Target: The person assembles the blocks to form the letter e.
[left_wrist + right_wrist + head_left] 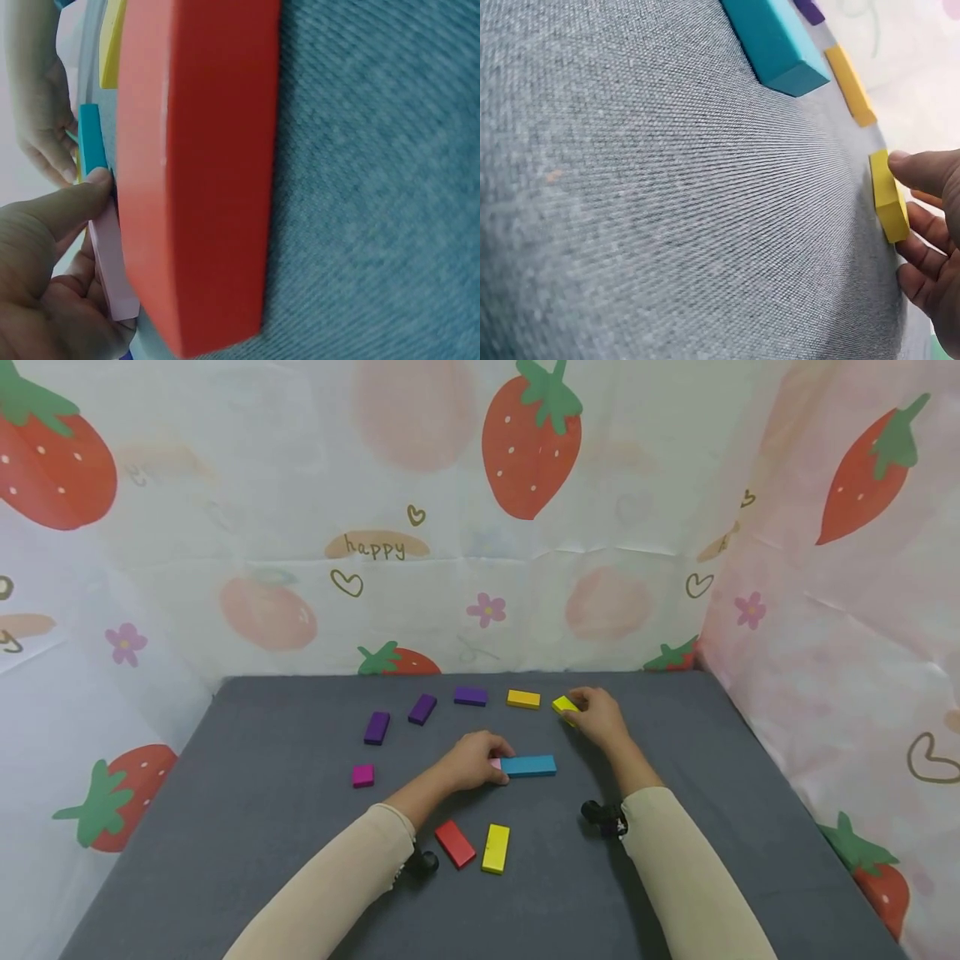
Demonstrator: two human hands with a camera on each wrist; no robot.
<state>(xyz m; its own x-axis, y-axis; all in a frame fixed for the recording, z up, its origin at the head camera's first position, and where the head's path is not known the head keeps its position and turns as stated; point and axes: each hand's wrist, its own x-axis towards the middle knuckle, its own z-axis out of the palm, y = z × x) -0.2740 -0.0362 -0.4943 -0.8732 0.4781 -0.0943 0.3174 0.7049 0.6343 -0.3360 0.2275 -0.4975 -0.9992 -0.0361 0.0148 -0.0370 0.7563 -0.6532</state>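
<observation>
My left hand [474,762] pinches a pale pink block [116,262] between thumb and fingers, mid-table. In the head view only a bit of that block shows, against the left end of a long blue block [528,766]. At the back right, my right hand [597,717] grips a yellow block [887,196], its thumb on the near side and its fingers behind. That block lies on the grey cloth, right of an orange-yellow block [523,699].
Three purple blocks [470,696] continue the curve leftward, with a magenta block [363,776] below them. Nearer the front lie a red block [455,844] and another yellow block [496,849]. A strawberry-print curtain [450,568] hangs behind the grey table [262,860].
</observation>
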